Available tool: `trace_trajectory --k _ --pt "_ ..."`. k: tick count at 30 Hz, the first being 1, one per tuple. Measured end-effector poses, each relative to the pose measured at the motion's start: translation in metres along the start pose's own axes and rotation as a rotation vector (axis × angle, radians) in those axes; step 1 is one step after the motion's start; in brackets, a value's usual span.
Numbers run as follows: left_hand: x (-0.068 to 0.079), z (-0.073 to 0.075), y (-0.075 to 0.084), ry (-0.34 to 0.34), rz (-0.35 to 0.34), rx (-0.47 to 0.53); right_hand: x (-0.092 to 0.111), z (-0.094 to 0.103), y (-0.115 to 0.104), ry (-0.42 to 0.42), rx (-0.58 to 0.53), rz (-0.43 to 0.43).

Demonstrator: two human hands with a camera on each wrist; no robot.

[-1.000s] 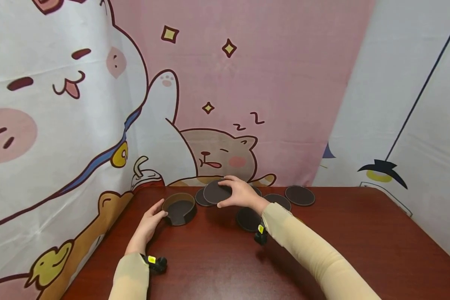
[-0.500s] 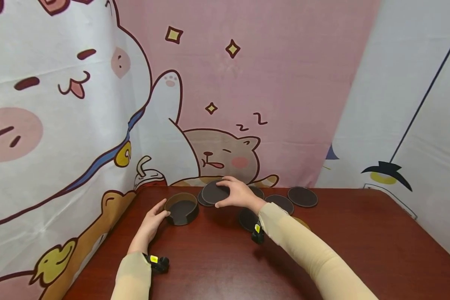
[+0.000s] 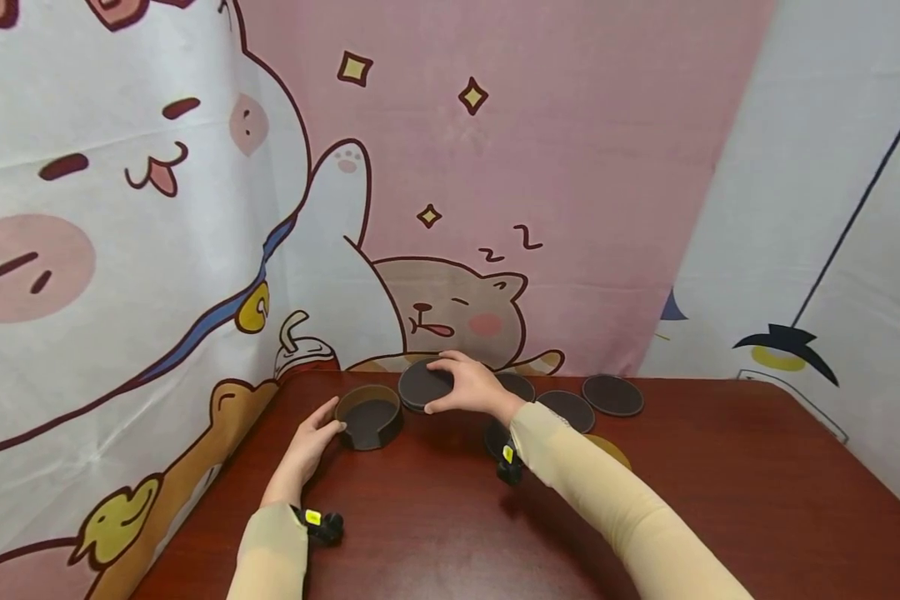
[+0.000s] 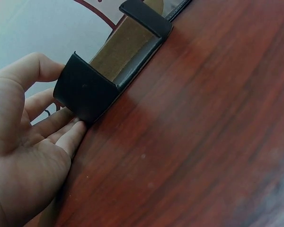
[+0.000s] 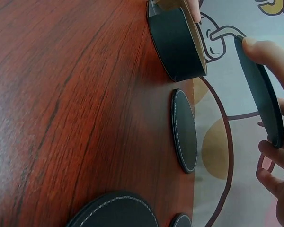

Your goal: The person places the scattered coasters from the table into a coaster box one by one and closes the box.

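Note:
My left hand (image 3: 307, 442) holds the left outer wall of a round dark coaster holder (image 3: 392, 432), thumb and fingers against the leather. The holder stands on the table with a brown lining and a gap in its front wall (image 4: 87, 92). Between thumb and fingers, my right hand (image 3: 476, 389) pinches a round black coaster (image 3: 423, 385) by its edges, raised and tilted, right of the holder. Below it, another stitched black coaster (image 5: 185, 130) lies on the table beside the holder, mostly covered in the head view.
More black coasters lie to the right, including one at the back (image 3: 612, 395) and one nearer (image 3: 567, 412). A tan disc (image 3: 607, 450) shows behind the right sleeve. The reddish-brown table (image 3: 435, 517) ends at a cartoon-printed cloth (image 3: 555, 150).
My right hand has brought the coaster slightly left, closer to the holder, covering more of the coaster below. The head view has turned a little left. My left hand keeps its place at the holder.

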State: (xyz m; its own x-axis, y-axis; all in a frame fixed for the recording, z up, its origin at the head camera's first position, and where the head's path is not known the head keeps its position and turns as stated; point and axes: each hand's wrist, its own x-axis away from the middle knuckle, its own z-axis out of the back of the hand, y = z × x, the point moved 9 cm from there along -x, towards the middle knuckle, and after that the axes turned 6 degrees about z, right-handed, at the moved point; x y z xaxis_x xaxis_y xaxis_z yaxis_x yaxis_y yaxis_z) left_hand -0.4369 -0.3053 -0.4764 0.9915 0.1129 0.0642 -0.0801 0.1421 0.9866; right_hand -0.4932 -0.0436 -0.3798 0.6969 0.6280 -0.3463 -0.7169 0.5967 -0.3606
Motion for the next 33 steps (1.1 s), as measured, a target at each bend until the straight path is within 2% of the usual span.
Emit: trace_trajectory --k 5,11,23,33 --pt "0.0 -0.001 -0.002 -0.003 -0.001 0.004 -0.004 -0.004 -0.003 -0.009 0.016 -0.008" --pt "0.0 0.0 -0.002 0.006 -0.005 0.01 -0.01 -0.009 -0.01 -0.004 0.031 0.021" --pt "-0.003 0.002 -0.002 0.003 -0.011 0.018 -0.019 -0.017 -0.027 -0.013 -0.004 0.048" --pt "-0.002 0.002 -0.002 0.002 0.01 0.012 -0.025 -0.027 -0.031 -0.024 -0.005 0.036"
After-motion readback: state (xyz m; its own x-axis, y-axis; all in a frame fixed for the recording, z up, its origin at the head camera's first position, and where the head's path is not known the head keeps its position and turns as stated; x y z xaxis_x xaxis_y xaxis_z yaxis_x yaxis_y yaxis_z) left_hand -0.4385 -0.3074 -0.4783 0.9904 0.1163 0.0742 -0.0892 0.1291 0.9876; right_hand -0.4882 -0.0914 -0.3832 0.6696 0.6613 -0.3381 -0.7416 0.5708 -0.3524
